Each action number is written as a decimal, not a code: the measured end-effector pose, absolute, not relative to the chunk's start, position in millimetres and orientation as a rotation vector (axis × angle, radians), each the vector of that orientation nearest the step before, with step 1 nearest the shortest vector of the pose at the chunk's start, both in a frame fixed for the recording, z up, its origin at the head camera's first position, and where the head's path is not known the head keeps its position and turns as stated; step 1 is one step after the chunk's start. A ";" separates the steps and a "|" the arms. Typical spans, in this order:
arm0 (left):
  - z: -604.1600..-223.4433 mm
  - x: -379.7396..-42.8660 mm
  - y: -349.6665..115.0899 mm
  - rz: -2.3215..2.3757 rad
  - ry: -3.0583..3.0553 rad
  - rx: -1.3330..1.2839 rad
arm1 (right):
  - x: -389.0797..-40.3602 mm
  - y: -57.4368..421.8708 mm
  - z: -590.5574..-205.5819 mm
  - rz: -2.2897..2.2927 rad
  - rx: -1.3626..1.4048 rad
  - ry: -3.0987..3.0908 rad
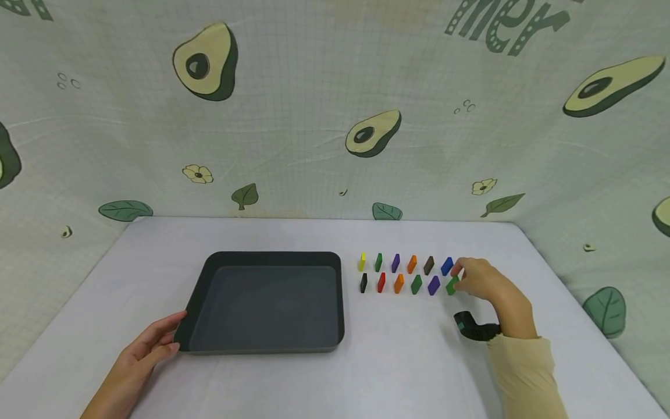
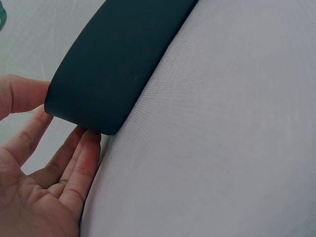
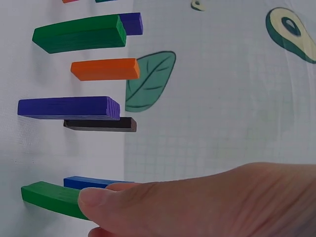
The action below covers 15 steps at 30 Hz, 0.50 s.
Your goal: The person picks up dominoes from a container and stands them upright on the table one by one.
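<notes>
My right hand pinches a green wooden block at the right end of the near row. That block stands upright, low at the table; whether it touches is unclear. Just behind it is a blue block, close to the fingers. My thumb shows on the green block in the right wrist view, the other fingers mostly hidden. On the left, my left hand touches the near left corner of a dark grey tray. Its fingers lie fairly straight against the tray's outer walls. The tray holds nothing.
Several upright blocks form two rows right of the tray, among them a purple block, an orange block and a black block. A black wrist device sits at the right wrist. An avocado-print cloth hangs behind the white table.
</notes>
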<state>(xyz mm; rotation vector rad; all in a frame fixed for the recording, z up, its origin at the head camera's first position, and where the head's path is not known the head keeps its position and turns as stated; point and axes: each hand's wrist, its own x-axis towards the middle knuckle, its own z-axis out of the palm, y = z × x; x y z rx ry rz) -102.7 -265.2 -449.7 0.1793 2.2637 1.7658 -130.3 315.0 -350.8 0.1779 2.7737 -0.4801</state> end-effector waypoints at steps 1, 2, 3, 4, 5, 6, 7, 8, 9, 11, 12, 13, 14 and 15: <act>-449.5 -102.9 -265.3 1.765 2.265 0.178 | -129.9 314.7 -349.7 -0.477 0.179 2.774; -449.2 -103.0 -265.4 1.762 2.268 0.180 | -129.5 314.3 -348.4 -0.475 0.183 2.772; -449.1 -103.0 -265.4 1.760 2.270 0.181 | -128.9 313.9 -346.8 -0.475 0.184 2.772; -448.8 -102.9 -265.5 1.756 2.275 0.184 | -128.2 313.5 -345.1 -0.471 0.183 2.775; -448.7 -103.0 -265.3 1.755 2.277 0.187 | -127.4 313.1 -343.4 -0.468 0.184 2.780; -448.6 -103.1 -264.8 1.762 2.269 0.190 | -126.5 312.7 -341.2 -0.463 0.186 2.786; -448.5 -103.3 -264.1 1.773 2.260 0.193 | -125.8 312.0 -339.1 -0.460 0.190 2.795; -448.4 -103.4 -263.1 1.783 2.255 0.196 | -125.3 311.2 -337.2 -0.458 0.181 2.812; -448.1 -103.6 -262.1 1.796 2.248 0.200 | -125.0 310.1 -335.5 -0.457 0.170 2.832; -446.8 -103.8 -259.8 1.814 2.248 0.223 | -124.8 306.6 -332.4 -0.456 0.133 2.891; -446.0 -103.9 -258.6 1.808 2.273 0.247 | -124.7 304.2 -331.0 -0.464 0.105 2.926; -444.8 -103.7 -257.3 1.803 2.304 0.267 | -124.8 301.1 -329.7 -0.480 0.075 2.960; -443.1 -103.4 -255.8 1.801 2.338 0.282 | -124.5 297.6 -328.2 -0.500 0.042 2.993; -441.1 -103.3 -254.2 1.803 2.371 0.298 | -123.9 293.8 -326.7 -0.520 0.013 3.024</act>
